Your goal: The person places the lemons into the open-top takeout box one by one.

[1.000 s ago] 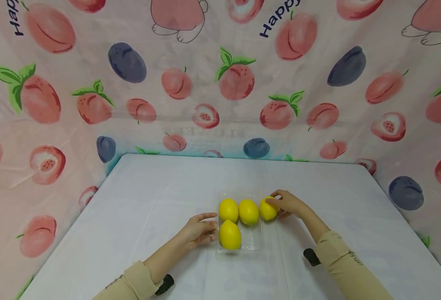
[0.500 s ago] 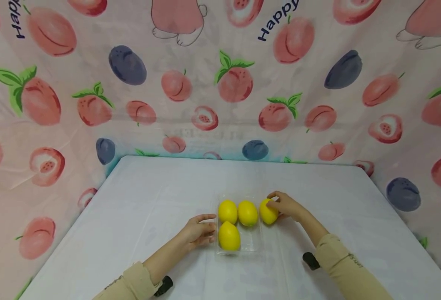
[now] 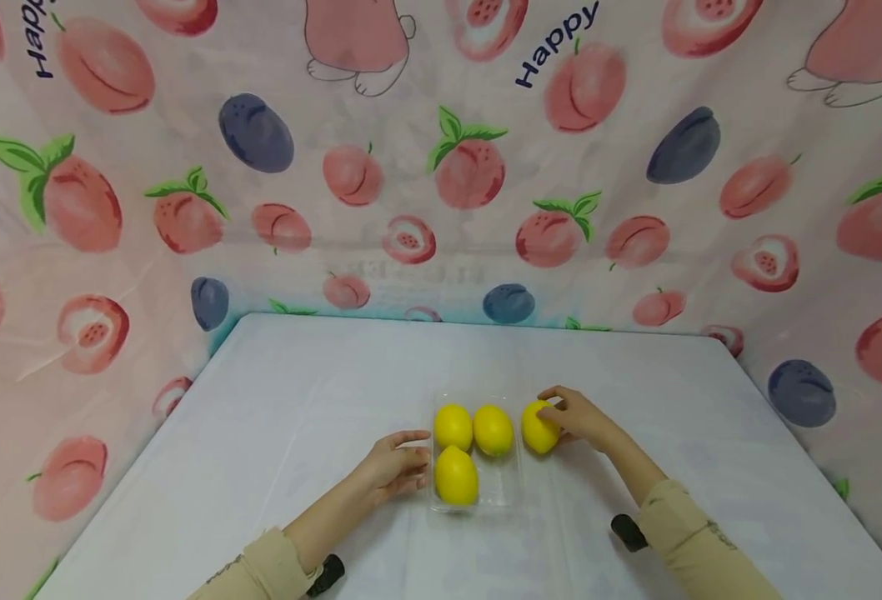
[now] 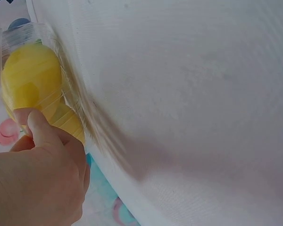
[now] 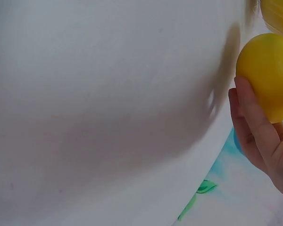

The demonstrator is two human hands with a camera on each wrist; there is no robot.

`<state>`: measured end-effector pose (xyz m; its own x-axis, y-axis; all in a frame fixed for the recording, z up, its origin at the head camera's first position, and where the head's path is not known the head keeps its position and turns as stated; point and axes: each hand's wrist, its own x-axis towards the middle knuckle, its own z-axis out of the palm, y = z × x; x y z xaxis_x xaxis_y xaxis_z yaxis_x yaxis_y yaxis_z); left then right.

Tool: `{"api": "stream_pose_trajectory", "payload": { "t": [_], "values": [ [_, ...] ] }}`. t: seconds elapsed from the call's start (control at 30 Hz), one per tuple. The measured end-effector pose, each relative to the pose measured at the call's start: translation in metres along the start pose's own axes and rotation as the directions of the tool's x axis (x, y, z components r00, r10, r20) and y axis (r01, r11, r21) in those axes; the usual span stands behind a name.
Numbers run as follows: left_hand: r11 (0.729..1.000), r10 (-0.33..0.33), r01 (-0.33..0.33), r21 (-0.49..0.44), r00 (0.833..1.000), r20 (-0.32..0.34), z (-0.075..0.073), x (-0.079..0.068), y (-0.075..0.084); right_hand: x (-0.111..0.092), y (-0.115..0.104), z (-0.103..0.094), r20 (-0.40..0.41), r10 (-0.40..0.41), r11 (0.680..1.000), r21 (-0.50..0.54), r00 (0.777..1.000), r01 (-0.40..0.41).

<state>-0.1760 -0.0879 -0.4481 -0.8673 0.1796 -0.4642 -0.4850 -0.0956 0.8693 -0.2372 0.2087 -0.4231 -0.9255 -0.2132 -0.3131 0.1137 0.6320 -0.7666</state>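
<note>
A clear plastic box [image 3: 497, 500] stands on the white table with three yellow lemons in it. Two of them, one lemon [image 3: 453, 428] and another lemon [image 3: 493, 431], lie side by side at the far end; the third lemon [image 3: 457, 477] is at the near left. My left hand [image 3: 390, 469] is at the box's left wall, fingertips against it; the left wrist view shows the thumb [image 4: 41, 128] beside the wall. Just right of the box, my right hand [image 3: 579, 417] holds another lemon [image 3: 541, 428] between thumb and fingers, as the right wrist view also shows.
The white-covered table [image 3: 321, 375] runs back to a fruit-printed cloth [image 3: 411, 158] hanging behind and at both sides. Dark objects, one black piece [image 3: 327, 575] and another black piece [image 3: 628, 533], show beside the forearms.
My right hand has brought its lemon slightly nearer, and the lemon's pointed end has turned toward me. The left hand and the box have stayed in place while the head view shifted a little.
</note>
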Motion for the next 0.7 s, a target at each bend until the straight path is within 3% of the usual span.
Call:
{"api": "stream_pose_trajectory", "payload": {
  "t": [0.7],
  "values": [
    [1.000,-0.013,0.013,0.003,1.000,-0.021,0.004,0.001,0.003,-0.018,-0.002,-0.009,-0.049,-0.057,0.998,0.007,0.997,0.058]
  ]
}}
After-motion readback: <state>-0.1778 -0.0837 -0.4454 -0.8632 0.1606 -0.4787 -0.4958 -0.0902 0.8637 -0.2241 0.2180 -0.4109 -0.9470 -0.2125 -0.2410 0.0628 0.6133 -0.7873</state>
